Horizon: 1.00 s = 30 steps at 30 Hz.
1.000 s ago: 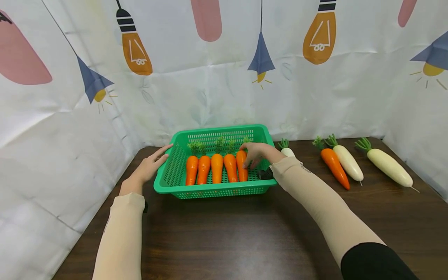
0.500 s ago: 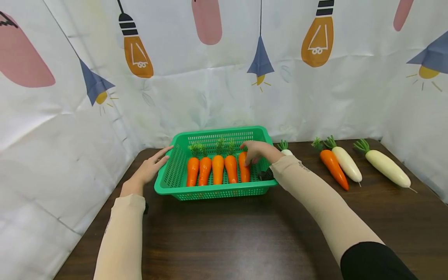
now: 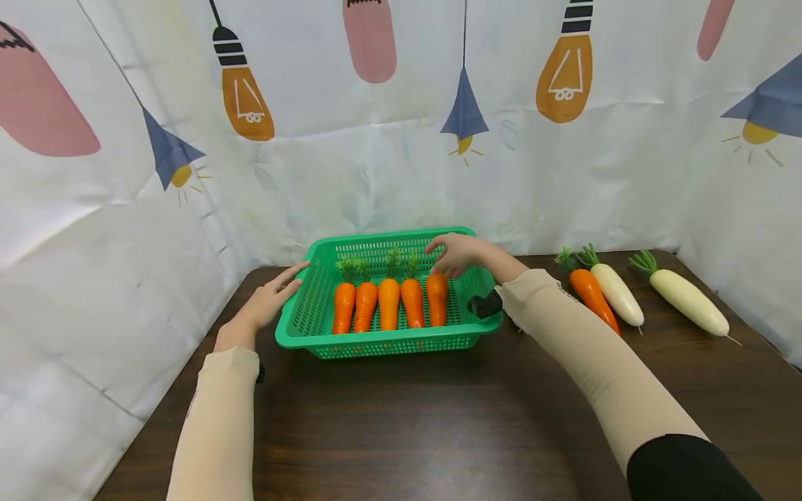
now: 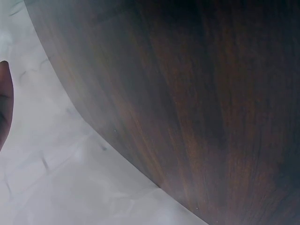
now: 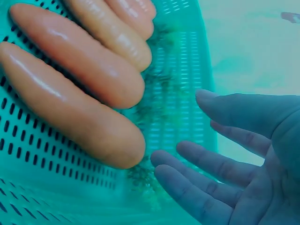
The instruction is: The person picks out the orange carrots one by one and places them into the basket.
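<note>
A green plastic basket (image 3: pixel 388 340) holds several orange carrots in a row, their leafy tops toward the back wall of the basket. My left hand (image 3: pixel 266 296) rests with extended fingers at the basket's left rim; the left wrist view catches only a finger (image 4: pixel 4 103) at its edge. Over the thick end of the rightmost carrot (image 3: pixel 436 303) is my right hand (image 3: pixel 462 252). The right wrist view shows this hand (image 5: pixel 234 173) with its fingers spread and nothing between them, just beside that carrot (image 5: pixel 79 112) and its green leaves.
On the dark wooden table (image 3: pixel 401 417), right of the basket, lie an orange carrot (image 3: pixel 592 296), a white radish (image 3: pixel 617 296) and another white radish (image 3: pixel 689 300). My right forearm hides part of the table there. A patterned white cloth (image 3: pixel 376 174) hangs behind.
My right hand has lifted off the rightmost carrot and drawn back from it a little, its fingers loosening. My right forearm now covers the radish beside the basket. The left hand stays put.
</note>
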Available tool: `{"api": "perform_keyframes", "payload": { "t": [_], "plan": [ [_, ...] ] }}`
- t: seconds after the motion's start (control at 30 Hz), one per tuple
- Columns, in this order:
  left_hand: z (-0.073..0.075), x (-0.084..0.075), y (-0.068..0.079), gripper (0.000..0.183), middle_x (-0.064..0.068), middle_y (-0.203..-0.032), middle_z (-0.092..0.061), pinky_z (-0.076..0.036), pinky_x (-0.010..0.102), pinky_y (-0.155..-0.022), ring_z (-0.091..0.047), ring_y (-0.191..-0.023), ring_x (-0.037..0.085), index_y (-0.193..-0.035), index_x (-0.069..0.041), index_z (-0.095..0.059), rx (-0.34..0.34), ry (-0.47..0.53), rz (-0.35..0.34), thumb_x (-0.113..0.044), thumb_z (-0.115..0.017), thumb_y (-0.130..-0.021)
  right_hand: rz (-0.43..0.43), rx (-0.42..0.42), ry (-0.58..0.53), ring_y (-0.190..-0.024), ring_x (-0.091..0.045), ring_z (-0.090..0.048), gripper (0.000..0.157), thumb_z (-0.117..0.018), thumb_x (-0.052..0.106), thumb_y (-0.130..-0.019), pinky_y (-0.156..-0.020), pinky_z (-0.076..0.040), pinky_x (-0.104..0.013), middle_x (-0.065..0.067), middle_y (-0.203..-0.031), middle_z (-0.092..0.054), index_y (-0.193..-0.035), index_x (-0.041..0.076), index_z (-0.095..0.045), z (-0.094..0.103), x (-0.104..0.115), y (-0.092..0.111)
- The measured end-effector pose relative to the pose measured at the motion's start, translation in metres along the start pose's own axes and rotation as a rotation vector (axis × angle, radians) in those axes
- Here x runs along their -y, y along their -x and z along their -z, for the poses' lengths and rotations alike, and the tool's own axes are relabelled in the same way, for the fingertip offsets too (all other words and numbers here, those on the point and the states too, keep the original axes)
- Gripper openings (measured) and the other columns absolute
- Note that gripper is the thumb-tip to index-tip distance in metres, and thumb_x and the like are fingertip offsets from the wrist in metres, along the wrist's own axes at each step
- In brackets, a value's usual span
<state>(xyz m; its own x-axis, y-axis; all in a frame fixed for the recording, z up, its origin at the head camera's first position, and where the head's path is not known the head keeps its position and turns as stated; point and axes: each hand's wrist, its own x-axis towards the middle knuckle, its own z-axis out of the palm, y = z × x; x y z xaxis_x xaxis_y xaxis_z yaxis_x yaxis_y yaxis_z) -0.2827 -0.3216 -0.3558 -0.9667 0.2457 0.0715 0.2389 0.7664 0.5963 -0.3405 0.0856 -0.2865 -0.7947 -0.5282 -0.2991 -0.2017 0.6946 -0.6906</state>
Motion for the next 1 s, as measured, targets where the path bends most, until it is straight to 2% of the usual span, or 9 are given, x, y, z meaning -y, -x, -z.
{"api": "perform_keyframes", "payload": {
  "t": [0.13,0.4,0.6,0.83,1.0],
  "plan": [
    [0.0,0.001,0.0,0.06,0.032,-0.16,-0.029,-0.032,0.076,-0.102,-0.04,-0.136,0.057,-0.165,-0.019,-0.024,-0.002,0.002,-0.005,-0.045,-0.037,-0.112,0.028,-0.007,-0.011,-0.116,-0.041,-0.063,0.056,-0.062,0.008,-0.104,-0.093,-0.055,-0.043,-0.029,-0.149,-0.047,-0.155,-0.001,-0.04,0.005,0.003,0.005],
    [0.0,0.0,0.001,0.06,0.032,-0.159,-0.03,-0.033,0.075,-0.102,-0.04,-0.135,0.056,-0.165,-0.019,-0.025,-0.002,0.008,-0.009,-0.044,-0.037,-0.112,0.109,-0.009,-0.015,-0.116,-0.041,-0.063,0.05,-0.058,0.006,-0.105,-0.097,-0.052,-0.051,-0.029,-0.144,-0.053,-0.152,-0.002,-0.043,0.01,0.008,0.019],
    [0.0,0.0,0.0,0.06,0.033,-0.158,-0.031,-0.033,0.075,-0.102,-0.041,-0.135,0.056,-0.165,-0.019,-0.025,0.002,0.007,-0.01,-0.044,-0.037,-0.112,0.168,-0.081,-0.038,-0.106,-0.035,-0.067,0.043,-0.057,0.008,-0.106,-0.093,-0.054,-0.048,-0.028,-0.14,-0.057,-0.148,0.001,-0.05,0.012,0.006,0.037],
    [0.0,-0.001,0.001,0.06,0.032,-0.159,-0.03,-0.033,0.075,-0.102,-0.042,-0.134,0.057,-0.165,-0.018,-0.026,-0.004,0.003,-0.011,-0.044,-0.037,-0.112,0.213,-0.175,-0.062,-0.099,-0.03,-0.07,0.037,-0.062,0.008,-0.104,-0.088,-0.056,-0.05,-0.022,-0.127,-0.067,-0.139,0.001,-0.059,0.016,-0.001,0.059],
    [0.0,0.002,-0.001,0.061,0.031,-0.161,-0.027,-0.032,0.075,-0.103,-0.04,-0.136,0.057,-0.166,-0.02,-0.024,-0.001,0.002,-0.004,-0.046,-0.036,-0.112,0.24,-0.222,-0.043,-0.101,-0.036,-0.069,0.034,-0.06,0.009,-0.104,-0.084,-0.057,-0.048,-0.021,-0.123,-0.068,-0.137,0.0,-0.06,0.021,-0.008,0.074]
  ]
}}
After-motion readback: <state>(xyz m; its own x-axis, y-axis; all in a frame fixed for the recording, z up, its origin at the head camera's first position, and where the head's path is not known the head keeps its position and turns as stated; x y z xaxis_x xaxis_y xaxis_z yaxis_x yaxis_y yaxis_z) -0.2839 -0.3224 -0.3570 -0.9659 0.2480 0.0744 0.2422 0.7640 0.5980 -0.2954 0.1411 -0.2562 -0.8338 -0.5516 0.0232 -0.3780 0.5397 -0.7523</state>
